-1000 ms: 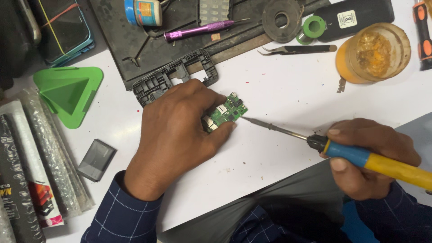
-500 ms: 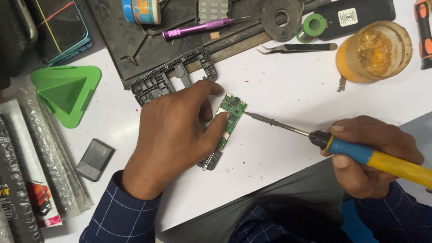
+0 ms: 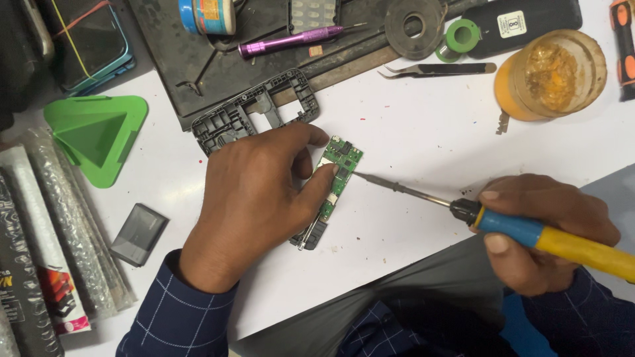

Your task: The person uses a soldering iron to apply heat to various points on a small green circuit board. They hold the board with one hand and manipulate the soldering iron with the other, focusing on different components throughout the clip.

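White laminate makes up the surface (image 3: 423, 132), speckled with small red flecks and running off to a grey-blue edge at the near right. Nearest the camera, checked dark-blue sleeves frame both wrists.

The left hand (image 3: 258, 198) lies palm down, its fingers (image 3: 321, 182) curled and pressed onto a narrow green circuit board (image 3: 340, 168), pinning it flat against the surface; the board is studded with tiny components, has a small connector at its far end, and a dark part sticks out at its near end. The right hand (image 3: 542, 231) is wrapped tight around the blue-and-yellow grip of a soldering iron (image 3: 516, 228), whose thin metal tip meets the board's right edge just beside the left thumb.

To the left sit a small grey block (image 3: 139, 233), bubble-wrapped packets (image 3: 66, 225) and a green triangular stand (image 3: 96, 135). Just beyond the left hand lies a black plastic phone frame (image 3: 254, 109), overlapping a dark work mat (image 3: 198, 59) that carries a purple screwdriver (image 3: 291, 41). Farther right are tweezers (image 3: 436, 68), a green solder spool (image 3: 461, 36) and an amber tub of flux (image 3: 552, 74).
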{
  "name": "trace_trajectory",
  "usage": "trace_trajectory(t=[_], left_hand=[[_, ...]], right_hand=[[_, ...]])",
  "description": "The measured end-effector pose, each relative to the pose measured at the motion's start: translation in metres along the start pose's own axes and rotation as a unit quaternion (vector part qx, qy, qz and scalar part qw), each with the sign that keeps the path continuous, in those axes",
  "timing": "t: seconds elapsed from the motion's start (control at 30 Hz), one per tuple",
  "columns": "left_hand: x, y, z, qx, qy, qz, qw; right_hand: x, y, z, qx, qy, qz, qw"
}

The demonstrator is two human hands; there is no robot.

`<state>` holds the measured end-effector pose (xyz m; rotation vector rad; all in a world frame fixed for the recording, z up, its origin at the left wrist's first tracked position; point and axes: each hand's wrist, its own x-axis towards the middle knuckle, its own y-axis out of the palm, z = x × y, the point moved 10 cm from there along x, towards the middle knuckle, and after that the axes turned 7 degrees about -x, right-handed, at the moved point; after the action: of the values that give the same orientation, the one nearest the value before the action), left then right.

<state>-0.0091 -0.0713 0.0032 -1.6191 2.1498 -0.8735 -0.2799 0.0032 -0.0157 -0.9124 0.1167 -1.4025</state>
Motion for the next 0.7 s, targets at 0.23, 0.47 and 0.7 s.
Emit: trace_trajectory(t=[0.23, 0.47, 0.7], left_hand=[[0.001, 0.0, 0.0, -0.003, 0.002, -0.002, 1.0], [0.001, 0.002, 0.001, -0.007, 0.001, 0.004, 1.0], [0.0, 0.0, -0.003, -0.025, 0.018, -0.004, 1.0]], right_hand=[[0.002, 0.0, 0.007, -0.017, -0.042, 0.002, 0.999], [0.007, 0.0, 0.009, 0.021, -0.033, 0.0, 0.999], [-0.01, -0.007, -0.018, 0.092, 0.122, -0.043, 0.987]])
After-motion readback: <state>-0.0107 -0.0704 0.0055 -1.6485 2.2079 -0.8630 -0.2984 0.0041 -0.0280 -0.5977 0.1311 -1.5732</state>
